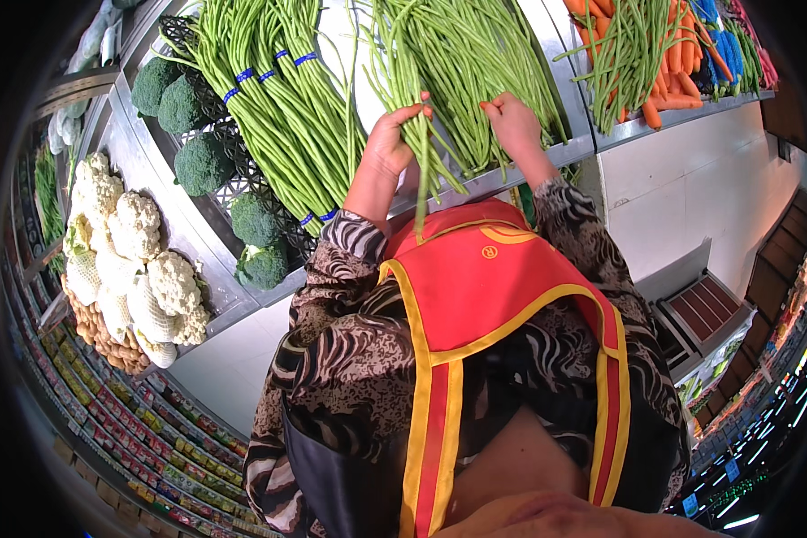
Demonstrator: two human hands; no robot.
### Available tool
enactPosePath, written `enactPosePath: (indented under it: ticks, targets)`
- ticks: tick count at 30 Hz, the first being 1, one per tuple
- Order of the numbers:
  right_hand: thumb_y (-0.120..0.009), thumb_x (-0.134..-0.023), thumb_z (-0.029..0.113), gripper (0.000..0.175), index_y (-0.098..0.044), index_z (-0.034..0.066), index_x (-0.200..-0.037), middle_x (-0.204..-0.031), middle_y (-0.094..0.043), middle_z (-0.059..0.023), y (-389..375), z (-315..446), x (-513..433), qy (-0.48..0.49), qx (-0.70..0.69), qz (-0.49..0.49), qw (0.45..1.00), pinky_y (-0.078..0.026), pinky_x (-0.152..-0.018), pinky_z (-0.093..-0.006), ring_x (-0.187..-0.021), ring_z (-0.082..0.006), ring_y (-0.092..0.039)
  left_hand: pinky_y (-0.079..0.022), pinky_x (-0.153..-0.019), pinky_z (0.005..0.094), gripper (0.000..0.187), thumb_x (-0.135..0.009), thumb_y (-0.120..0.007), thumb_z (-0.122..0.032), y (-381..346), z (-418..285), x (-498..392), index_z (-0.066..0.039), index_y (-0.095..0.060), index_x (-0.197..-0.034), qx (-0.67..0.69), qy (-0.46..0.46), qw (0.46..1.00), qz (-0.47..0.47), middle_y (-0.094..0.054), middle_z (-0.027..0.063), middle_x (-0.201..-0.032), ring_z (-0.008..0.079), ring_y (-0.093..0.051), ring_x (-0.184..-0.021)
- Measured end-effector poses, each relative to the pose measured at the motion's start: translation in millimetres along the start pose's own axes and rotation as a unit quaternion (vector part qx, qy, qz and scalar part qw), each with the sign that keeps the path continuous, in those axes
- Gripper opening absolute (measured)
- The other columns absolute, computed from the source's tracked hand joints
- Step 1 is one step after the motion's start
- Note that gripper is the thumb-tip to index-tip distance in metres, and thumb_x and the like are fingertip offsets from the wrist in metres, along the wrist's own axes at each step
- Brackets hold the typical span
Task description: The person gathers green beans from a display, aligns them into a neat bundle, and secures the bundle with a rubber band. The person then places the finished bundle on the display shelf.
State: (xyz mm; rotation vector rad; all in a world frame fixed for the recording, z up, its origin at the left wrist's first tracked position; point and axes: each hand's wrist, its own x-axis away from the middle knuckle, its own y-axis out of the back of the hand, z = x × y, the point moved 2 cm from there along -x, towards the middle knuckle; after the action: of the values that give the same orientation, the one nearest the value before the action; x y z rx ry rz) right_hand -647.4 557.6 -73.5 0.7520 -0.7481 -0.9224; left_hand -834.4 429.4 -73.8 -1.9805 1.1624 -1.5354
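Note:
My left hand (391,140) grips a small bunch of yardlong beans (420,138), whose ends hang down past the metal edge of the display. To its right, my right hand (513,126) is curled over a pile of loose yardlong beans (467,67), with thumb and forefinger drawn together. Whether a bean sits between those fingers is hidden. Left of my left hand lie several bundles of yardlong beans (296,114) tied with blue bands. A bare white surface (370,87) shows between the bundles and the loose pile.
Broccoli heads (203,163) in a black crate and cauliflowers (134,225) in foam nets lie to the left. Carrots (676,101) share the right-hand section with another heap of green beans (635,54). A metal rim (571,155) runs along the display's front, close to my red apron (504,289).

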Motion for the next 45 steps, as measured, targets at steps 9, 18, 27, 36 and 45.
enactPosePath:
  ticks: [9,18,27,36,45]
  targets:
    - [-0.067,-0.081,0.015,0.017,-0.061,0.0023,-0.091,-0.07,-0.062,-0.0058,-18,-42,-18,-0.109,-0.39,-0.009,0.914,-0.044,-0.053,-0.0284,-0.057,-0.0133,-0.058,-0.046,-0.073,0.0398,0.023,-0.089,-0.053,-0.007,-11,-13,13,0.001,-0.052,-0.111,0.086,-0.01,0.994,0.058,-0.055,0.0068,-0.084,0.0164,-0.051,-0.072]
    - [-0.071,-0.076,0.029,0.028,-0.061,0.0062,-0.088,-0.076,-0.066,-0.0157,-13,14,-5,0.005,0.049,0.038,0.998,-0.048,-0.066,-0.0437,-0.072,-0.0356,-0.062,-0.043,-0.064,0.0364,0.023,-0.086,-0.065,-0.008,-4,-11,9,0.0,-0.056,-0.106,0.034,-0.022,0.999,-0.02,-0.053,0.0045,-0.078,0.012,-0.044,-0.056]
    - [-0.063,-0.084,0.02,0.013,-0.06,0.0073,-0.086,-0.075,-0.064,-0.0028,14,-5,-2,-0.167,-0.453,0.228,0.846,-0.032,-0.047,-0.022,-0.06,-0.0015,-0.048,-0.048,-0.055,0.0328,0.017,-0.082,-0.067,-0.001,-6,-2,-3,0.001,-0.058,-0.096,0.026,0.025,0.997,-0.069,-0.064,0.0141,-0.084,0.0123,-0.051,-0.054]
    - [-0.072,-0.074,0.034,0.039,-0.064,-0.0001,-0.092,-0.082,-0.066,-0.0208,-3,-3,-5,-0.01,0.061,0.018,0.998,-0.046,-0.063,-0.0389,-0.07,-0.0361,-0.059,-0.047,-0.063,0.0348,0.02,-0.083,-0.067,-0.003,-11,4,-8,0.002,-0.056,-0.1,0.023,0.02,0.995,-0.097,-0.063,0.014,-0.089,0.0106,-0.049,-0.056]
    - [-0.057,-0.092,0.022,0.03,-0.05,0.0006,-0.112,-0.082,-0.057,-0.0035,17,-10,9,-0.155,-0.472,0.211,0.842,-0.037,-0.052,-0.0245,-0.056,-0.0088,-0.046,-0.044,-0.062,0.0329,0.021,-0.084,-0.066,-0.004,-13,-6,3,0.001,-0.054,-0.101,0.029,-0.001,0.996,-0.079,-0.062,0.0134,-0.087,0.01,-0.047,-0.056]
